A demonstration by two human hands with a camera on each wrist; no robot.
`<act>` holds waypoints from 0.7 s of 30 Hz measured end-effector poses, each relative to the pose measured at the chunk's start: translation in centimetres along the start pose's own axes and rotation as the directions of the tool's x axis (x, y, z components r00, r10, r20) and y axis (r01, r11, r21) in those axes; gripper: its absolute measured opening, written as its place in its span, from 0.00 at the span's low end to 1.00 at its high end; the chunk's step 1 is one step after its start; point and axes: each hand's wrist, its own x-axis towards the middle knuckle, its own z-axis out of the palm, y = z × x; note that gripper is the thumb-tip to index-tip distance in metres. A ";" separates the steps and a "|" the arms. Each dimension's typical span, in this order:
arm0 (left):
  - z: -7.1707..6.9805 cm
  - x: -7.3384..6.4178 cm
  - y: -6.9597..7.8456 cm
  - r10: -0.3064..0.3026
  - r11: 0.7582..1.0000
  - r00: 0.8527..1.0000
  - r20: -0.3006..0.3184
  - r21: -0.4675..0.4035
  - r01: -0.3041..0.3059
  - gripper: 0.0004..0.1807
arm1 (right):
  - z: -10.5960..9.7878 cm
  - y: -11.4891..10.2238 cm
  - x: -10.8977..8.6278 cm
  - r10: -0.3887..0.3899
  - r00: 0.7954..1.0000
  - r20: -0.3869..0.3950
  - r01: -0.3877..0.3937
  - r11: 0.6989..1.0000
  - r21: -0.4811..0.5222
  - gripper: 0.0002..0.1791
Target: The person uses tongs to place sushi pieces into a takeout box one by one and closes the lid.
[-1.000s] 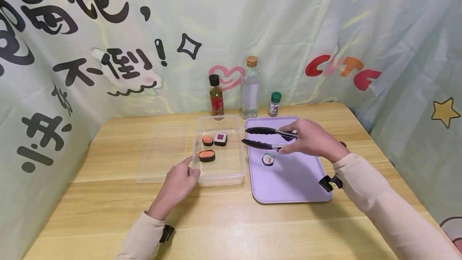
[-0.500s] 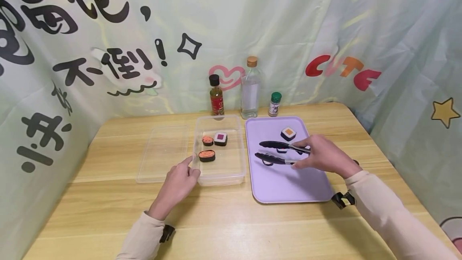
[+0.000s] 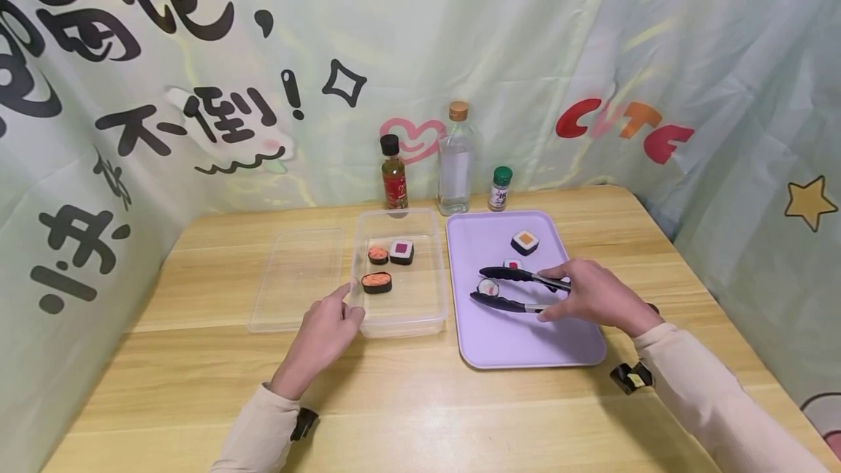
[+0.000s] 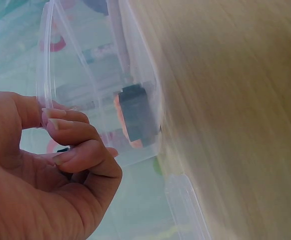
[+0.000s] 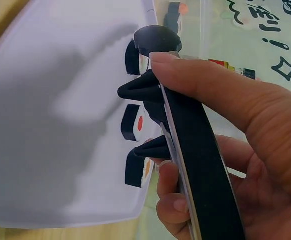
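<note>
My left hand (image 3: 326,334) pinches the rim of a clear plastic container (image 3: 402,326) at its left front. In it lie two orange-topped sushi pieces (image 3: 377,283) and a square sushi roll with a purple centre (image 3: 401,252). My right hand (image 3: 594,296) grips black-tipped tongs (image 3: 507,274), their arms spread on either side of a round sushi roll (image 3: 488,287) on the lilac tray (image 3: 506,349). Whether the tips touch it I cannot tell. Behind the tongs sits a red-centred roll (image 3: 512,265), partly covered; farther back lies an orange-centred one (image 3: 525,242).
A clear lid (image 3: 296,279) lies flat left of the container. Along the back stand a red-labelled sauce bottle (image 3: 395,181), a tall clear bottle (image 3: 455,174) and a green-capped shaker (image 3: 499,190). A printed curtain hangs behind the wooden table (image 3: 394,414).
My right hand has brought the tongs toward me across the tray, from the far rolls to the round one. The orange-centred roll has come into view. My left hand stays still.
</note>
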 end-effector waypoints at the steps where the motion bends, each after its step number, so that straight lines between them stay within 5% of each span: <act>1: 0.0 0.0 0.0 0.002 1.000 1.000 0.000 -0.001 -0.002 0.32 | 0.1 0.0 0.0 0.008 1.000 0.001 -0.008 1.000 0.004 0.41; 21: 0.0 0.0 -0.1 0.006 1.000 1.000 -0.001 0.003 -0.006 0.32 | -0.4 -0.1 -0.4 0.002 1.000 -0.001 -0.002 1.000 0.023 0.39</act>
